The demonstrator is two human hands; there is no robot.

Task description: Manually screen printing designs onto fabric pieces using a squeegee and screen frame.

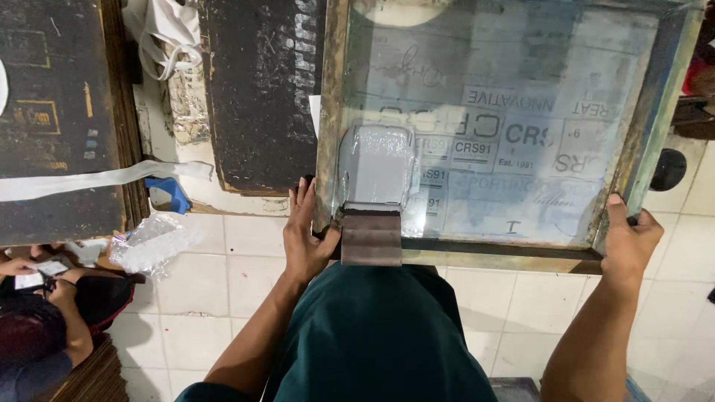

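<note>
The printing screen frame lies flat on the counter, spanning between both hands. The left hand grasps its near left corner, just beside the squeegee resting on the mesh. The right hand is clenched on the frame's near right corner, thumb up along the rail.

We see a wooden-framed printing screen, its translucent mesh stained blue-grey with mirrored stencil designs, lying flat; a grey squeegee with a brown wooden handle rests at its near-left corner.
</note>
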